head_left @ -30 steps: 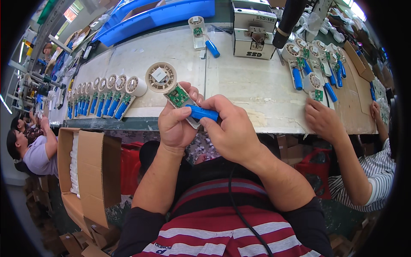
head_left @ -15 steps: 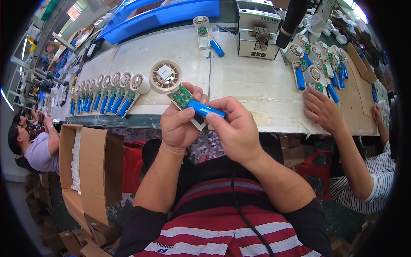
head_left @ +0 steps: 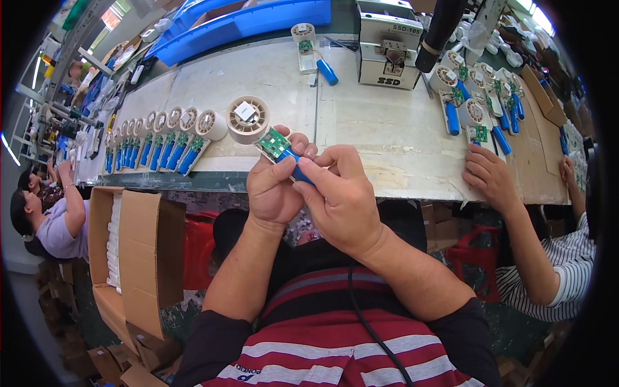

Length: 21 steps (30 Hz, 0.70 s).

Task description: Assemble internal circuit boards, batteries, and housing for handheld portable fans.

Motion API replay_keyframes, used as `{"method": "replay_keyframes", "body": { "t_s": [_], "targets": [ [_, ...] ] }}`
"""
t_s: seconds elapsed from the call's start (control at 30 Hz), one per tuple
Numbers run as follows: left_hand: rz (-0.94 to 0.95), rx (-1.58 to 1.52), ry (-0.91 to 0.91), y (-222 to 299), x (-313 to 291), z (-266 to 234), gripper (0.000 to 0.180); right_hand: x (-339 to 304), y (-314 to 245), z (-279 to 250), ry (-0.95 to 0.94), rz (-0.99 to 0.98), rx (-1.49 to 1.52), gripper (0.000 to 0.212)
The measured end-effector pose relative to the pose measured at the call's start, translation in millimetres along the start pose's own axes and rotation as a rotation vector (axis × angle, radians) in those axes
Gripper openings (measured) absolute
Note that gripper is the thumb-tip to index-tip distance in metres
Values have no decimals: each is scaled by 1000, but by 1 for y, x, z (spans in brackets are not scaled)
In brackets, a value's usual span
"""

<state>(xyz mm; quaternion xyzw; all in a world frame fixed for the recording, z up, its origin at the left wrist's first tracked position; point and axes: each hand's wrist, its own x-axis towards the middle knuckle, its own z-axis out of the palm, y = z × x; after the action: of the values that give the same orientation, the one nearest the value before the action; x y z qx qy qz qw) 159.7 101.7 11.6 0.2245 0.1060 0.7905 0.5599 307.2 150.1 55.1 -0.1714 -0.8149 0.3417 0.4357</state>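
Both hands raised just above the worktop (head_left: 387,135) edge: left hand (head_left: 274,187) pinches the small green circuit board (head_left: 275,143), right hand (head_left: 342,193) grips its blue cylinder (head_left: 300,171); any twisting could strain their joint, or the assembly could slip floorward.

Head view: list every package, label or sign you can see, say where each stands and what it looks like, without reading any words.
Cardboard box: open, brown, below the table edge at the person's left, white stacked pieces inside.
White label: small square on the round cream fan part just beyond the left hand.
Grey machine: boxy, at the table's far side, dark lettering on its front.
Blue trays: long, far left.
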Motion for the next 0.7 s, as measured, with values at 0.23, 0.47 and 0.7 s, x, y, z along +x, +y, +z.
{"method": "replay_keyframes", "body": {
  "t_s": [0.23, 0.47, 0.7],
  "targets": [
    [23, -17, -43, 6, 2, -5, 49, -8, 10, -2, -27, -29, 144, 36],
    [-5, -35, -33, 6, 2, -5, 51, -3, 19, -4, 16, -149, 87, 21],
    [-63, -52, 11, 2, 5, -10, 47, -3, 31, 1, 70, -85, 111, 12]
  ]
}}
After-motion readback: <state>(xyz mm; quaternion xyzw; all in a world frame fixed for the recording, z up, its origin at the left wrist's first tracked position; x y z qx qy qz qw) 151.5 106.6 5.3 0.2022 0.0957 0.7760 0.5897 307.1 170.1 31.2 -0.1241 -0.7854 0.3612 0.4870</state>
